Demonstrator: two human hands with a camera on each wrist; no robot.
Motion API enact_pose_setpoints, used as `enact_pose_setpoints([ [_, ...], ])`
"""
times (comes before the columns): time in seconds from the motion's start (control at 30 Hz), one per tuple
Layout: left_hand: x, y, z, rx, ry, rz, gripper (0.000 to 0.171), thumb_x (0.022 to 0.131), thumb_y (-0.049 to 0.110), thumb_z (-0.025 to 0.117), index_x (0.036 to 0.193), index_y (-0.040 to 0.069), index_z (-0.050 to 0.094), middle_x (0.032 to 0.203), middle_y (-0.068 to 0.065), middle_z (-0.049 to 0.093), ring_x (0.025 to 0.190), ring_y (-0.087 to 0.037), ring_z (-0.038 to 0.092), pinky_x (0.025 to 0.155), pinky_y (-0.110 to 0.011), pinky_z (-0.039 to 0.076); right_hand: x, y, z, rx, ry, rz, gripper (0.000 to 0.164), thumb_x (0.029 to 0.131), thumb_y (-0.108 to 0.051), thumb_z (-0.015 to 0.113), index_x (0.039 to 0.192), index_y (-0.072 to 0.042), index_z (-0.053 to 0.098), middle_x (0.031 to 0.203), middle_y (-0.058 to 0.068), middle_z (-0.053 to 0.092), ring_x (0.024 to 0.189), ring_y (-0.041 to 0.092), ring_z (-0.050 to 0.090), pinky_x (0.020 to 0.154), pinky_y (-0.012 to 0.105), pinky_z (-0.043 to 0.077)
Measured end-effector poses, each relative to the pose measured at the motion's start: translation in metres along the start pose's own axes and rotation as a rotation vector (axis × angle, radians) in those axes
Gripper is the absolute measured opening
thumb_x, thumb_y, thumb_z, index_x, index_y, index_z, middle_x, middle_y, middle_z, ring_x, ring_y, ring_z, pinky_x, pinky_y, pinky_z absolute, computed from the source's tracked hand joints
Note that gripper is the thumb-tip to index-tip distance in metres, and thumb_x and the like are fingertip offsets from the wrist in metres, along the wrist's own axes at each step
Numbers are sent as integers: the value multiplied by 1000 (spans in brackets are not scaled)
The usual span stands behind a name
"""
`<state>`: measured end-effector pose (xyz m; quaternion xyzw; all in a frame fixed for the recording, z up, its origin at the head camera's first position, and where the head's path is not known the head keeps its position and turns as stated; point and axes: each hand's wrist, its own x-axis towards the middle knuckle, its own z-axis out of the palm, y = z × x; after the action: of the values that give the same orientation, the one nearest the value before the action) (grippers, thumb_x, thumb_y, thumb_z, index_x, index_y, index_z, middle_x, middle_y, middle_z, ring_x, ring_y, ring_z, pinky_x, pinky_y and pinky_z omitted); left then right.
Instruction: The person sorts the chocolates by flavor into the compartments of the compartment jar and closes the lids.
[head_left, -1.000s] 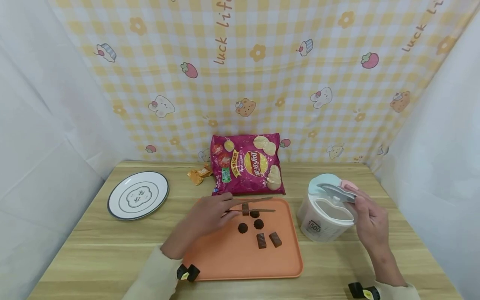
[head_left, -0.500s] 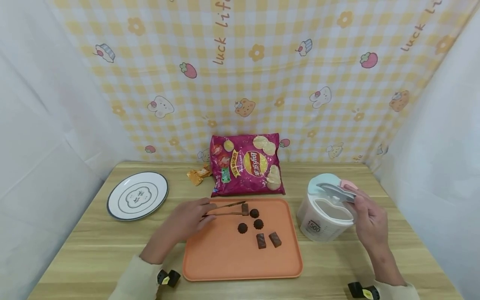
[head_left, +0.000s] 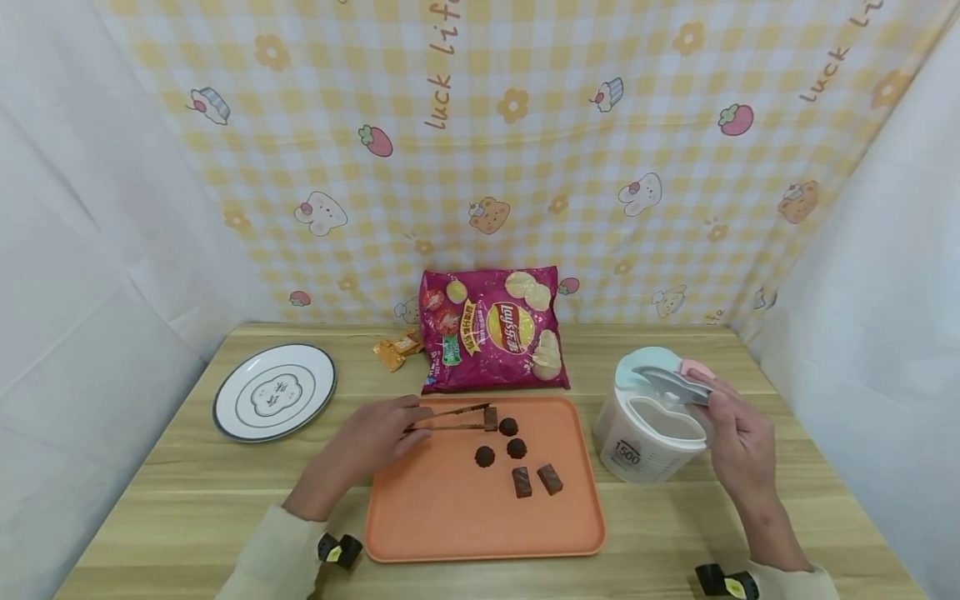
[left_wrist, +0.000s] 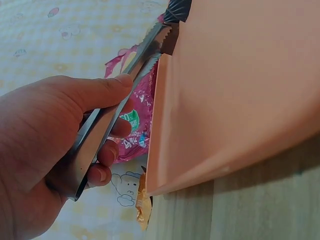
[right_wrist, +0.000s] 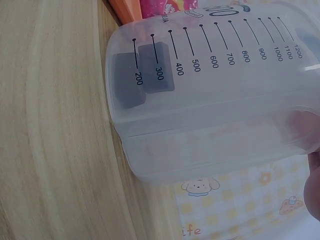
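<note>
My left hand (head_left: 375,433) holds metal tongs (left_wrist: 75,160) with toothed edges. In the head view the tong tips lie either side of a brown chocolate block (head_left: 491,418) near the back of an orange tray (head_left: 465,525). Several dark round chocolates (head_left: 517,448) and two more blocks (head_left: 550,478) lie on the tray. To the right, my right hand (head_left: 742,433) pinches the raised grey flip lid (head_left: 671,385) of a clear storage container (head_left: 637,454). Through its marked wall, the right wrist view shows two dark blocks (right_wrist: 159,65) at the bottom.
A purple chip bag (head_left: 495,329) stands behind the tray, with orange-wrapped sweets (head_left: 390,354) at its left. A white plate (head_left: 240,400) with a dark rim sits on the left of the wooden table (head_left: 180,500). A patterned cloth (head_left: 525,167) hangs behind.
My left hand has drawn left with the tongs, whose tips now flank the rear chocolate block instead of reaching past it. My right hand stays at the raised lid.
</note>
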<state>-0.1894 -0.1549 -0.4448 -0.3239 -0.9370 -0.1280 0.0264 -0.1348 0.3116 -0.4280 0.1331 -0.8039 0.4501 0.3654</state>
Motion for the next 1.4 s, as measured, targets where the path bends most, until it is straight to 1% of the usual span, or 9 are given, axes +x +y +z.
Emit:
enact_pose_setpoints([
  [0.17, 1, 0, 1, -16, -8, -6, 25, 99, 27, 72, 118, 11, 77, 114, -6, 70, 93, -20, 67, 82, -41, 57, 0, 0, 0, -12, -3, 6, 28, 106, 1, 48, 116, 10, 72, 124, -10, 69, 123, 2, 60, 99, 14, 43],
  [0.23, 2, 0, 1, -21, -9, -2, 25, 99, 27, 72, 118, 11, 77, 114, -6, 70, 93, -21, 68, 82, -41, 57, 0, 0, 0, -14, -3, 3, 28, 106, 1, 48, 116, 10, 72, 125, -9, 69, 123, 2, 60, 99, 14, 43],
  [0.47, 4, -3, 2, 14, -1, 53, 15, 98, 26, 73, 106, 13, 75, 95, 1, 66, 77, -13, 60, 69, -35, 55, 1, 0, 0, -20, -3, -6, 27, 106, 1, 49, 115, 10, 73, 124, -7, 70, 122, 2, 60, 99, 14, 43],
  [0.7, 5, -3, 2, 19, -8, 54, 10, 97, 26, 74, 94, 17, 70, 83, 8, 54, 67, -9, 48, 60, -28, 46, 0, 0, 0, -8, -3, 1, 27, 106, 2, 49, 115, 11, 73, 124, -5, 71, 123, 4, 60, 100, 15, 43],
  [0.8, 5, -3, 2, 20, -3, 58, 11, 98, 25, 74, 91, 18, 69, 81, 9, 53, 66, -9, 46, 59, -27, 43, 0, 0, 0, -11, -5, 3, 27, 106, 2, 49, 115, 11, 72, 124, -6, 70, 123, 4, 60, 99, 15, 43],
  [1.1, 4, -2, 1, 24, 22, 67, 8, 97, 23, 74, 93, 16, 71, 86, 6, 60, 69, -10, 52, 63, -31, 50, 0, 1, -1, -6, -1, 4, 27, 105, 2, 48, 116, 11, 72, 125, -6, 70, 123, 3, 60, 99, 15, 43],
  [1.17, 3, -2, 0, 25, 24, 66, 7, 97, 22, 74, 95, 15, 73, 88, 4, 62, 71, -11, 55, 65, -32, 52, 0, 1, -1, -11, 0, 6, 27, 105, 2, 49, 116, 11, 72, 124, -7, 70, 123, 3, 60, 100, 15, 43],
  [1.3, 2, 1, -5, 25, 9, 29, 17, 97, 22, 75, 108, 10, 78, 101, -2, 71, 81, -15, 65, 74, -37, 57, 0, -1, -1, -8, -1, 16, 27, 106, 2, 49, 116, 11, 72, 125, -9, 70, 122, 3, 61, 99, 15, 44],
  [1.4, 1, 5, -11, 26, 4, 4, 24, 97, 23, 75, 116, 9, 78, 111, -6, 72, 87, -19, 68, 79, -39, 58, 0, -1, -1, 5, -2, 17, 27, 106, 2, 49, 116, 12, 72, 125, -8, 69, 122, 3, 61, 99, 15, 44],
])
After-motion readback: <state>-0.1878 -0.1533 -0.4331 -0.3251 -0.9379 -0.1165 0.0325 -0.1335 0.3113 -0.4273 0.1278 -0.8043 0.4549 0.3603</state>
